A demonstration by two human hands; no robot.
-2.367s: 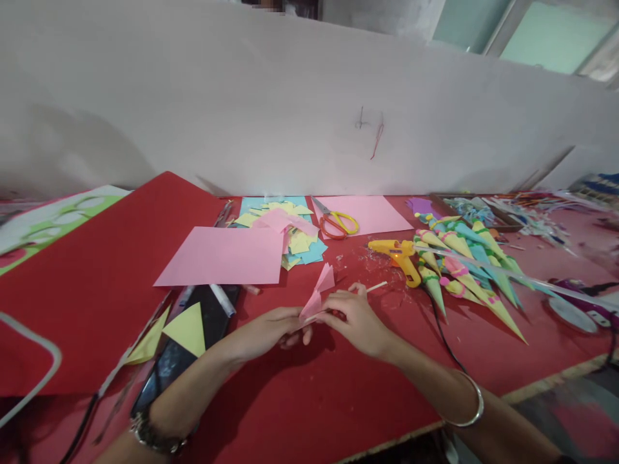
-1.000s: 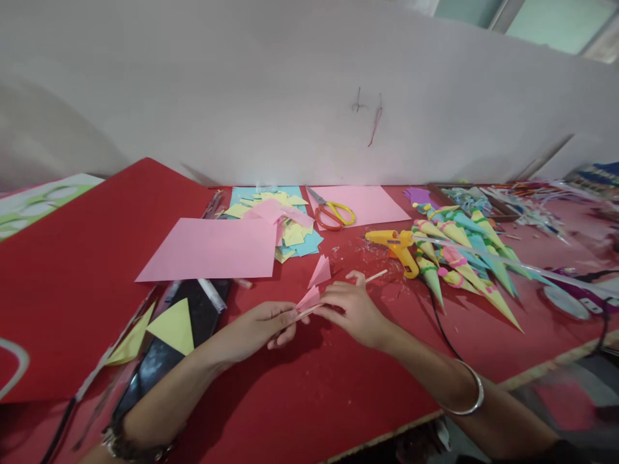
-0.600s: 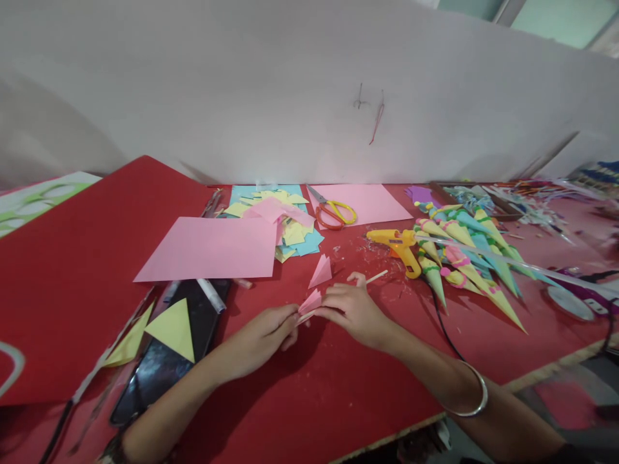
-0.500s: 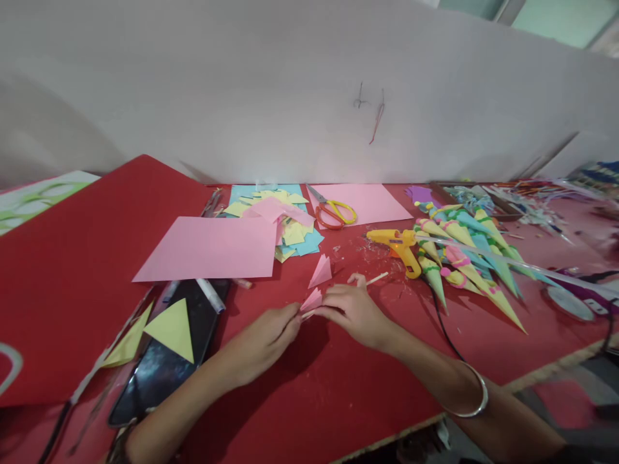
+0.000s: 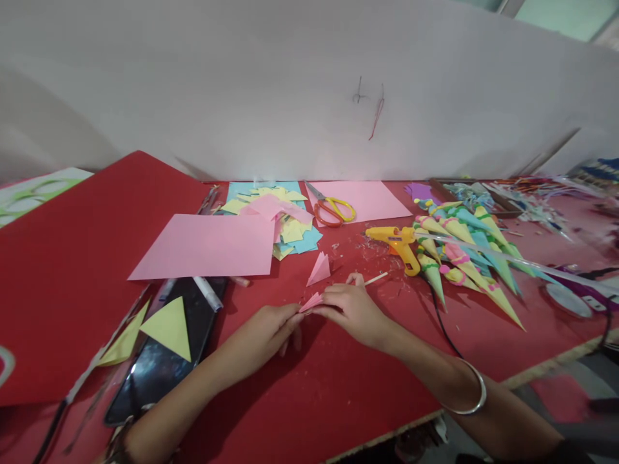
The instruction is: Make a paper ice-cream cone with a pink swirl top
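left hand [image 5: 273,332]'s grip pinched on folded pink paper [image 5: 310,302], frame centre; right hand [image 5: 356,308]'s grip closed around a thin stick [image 5: 376,278].

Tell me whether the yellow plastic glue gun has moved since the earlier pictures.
No. Judged against the metal scissors with red and yellow handles, the glue gun stays put; only the view has shifted.

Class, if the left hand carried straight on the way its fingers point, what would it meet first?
Beyond the pink paper at its fingers, the left hand would probably meet the right hand first, though one view leaves the depth unclear.
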